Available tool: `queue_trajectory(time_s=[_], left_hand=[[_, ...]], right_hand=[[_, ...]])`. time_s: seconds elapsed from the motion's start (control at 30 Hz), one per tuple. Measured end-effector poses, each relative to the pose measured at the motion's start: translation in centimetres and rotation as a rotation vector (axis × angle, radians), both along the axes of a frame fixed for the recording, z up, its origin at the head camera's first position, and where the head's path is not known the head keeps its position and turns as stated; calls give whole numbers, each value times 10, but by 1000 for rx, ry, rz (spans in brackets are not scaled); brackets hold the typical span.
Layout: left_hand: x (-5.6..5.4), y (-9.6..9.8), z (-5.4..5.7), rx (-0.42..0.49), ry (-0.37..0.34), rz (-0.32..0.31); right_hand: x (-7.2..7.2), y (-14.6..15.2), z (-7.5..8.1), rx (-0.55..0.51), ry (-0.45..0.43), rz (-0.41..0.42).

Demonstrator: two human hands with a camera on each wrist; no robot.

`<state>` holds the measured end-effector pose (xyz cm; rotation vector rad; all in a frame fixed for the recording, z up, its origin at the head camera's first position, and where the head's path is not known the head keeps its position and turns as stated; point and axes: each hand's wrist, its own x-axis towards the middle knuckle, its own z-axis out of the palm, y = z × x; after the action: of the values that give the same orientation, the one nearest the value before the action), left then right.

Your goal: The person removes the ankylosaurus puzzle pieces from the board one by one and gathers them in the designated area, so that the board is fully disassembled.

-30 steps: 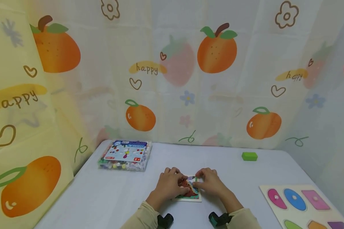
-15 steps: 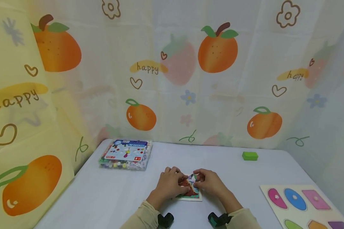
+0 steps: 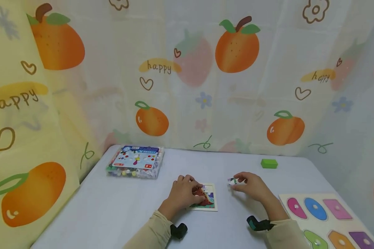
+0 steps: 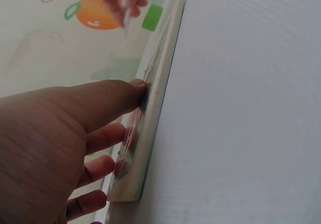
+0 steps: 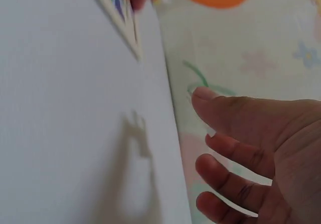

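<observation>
A smooth, matt, pale covering is seen on the tabletop [image 3: 127, 207]. The puzzle board [image 3: 205, 199] at its middle appears to be thick card or wood with a glossy printed face. Left of that board, clear glossy plastic forms the bead box [image 3: 135, 166]. Behind it, a thin printed curtain [image 3: 187, 86] of translucent cloth is hung.

Small picture puzzle board [image 3: 207, 200] flat on table; loose piece [image 3: 231, 181] lifted.
</observation>
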<state>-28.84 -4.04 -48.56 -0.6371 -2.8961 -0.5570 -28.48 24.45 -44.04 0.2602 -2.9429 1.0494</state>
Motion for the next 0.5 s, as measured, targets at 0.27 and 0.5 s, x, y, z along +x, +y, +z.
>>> queue_trajectory(time_s=[0.27, 0.5], left_hand=[[-1, -2, 1, 5, -17, -7], [3, -4, -3, 33, -30, -4]], right_hand=[[9, 56, 3, 148, -61, -54], [8, 75, -13, 303, -88, -143]])
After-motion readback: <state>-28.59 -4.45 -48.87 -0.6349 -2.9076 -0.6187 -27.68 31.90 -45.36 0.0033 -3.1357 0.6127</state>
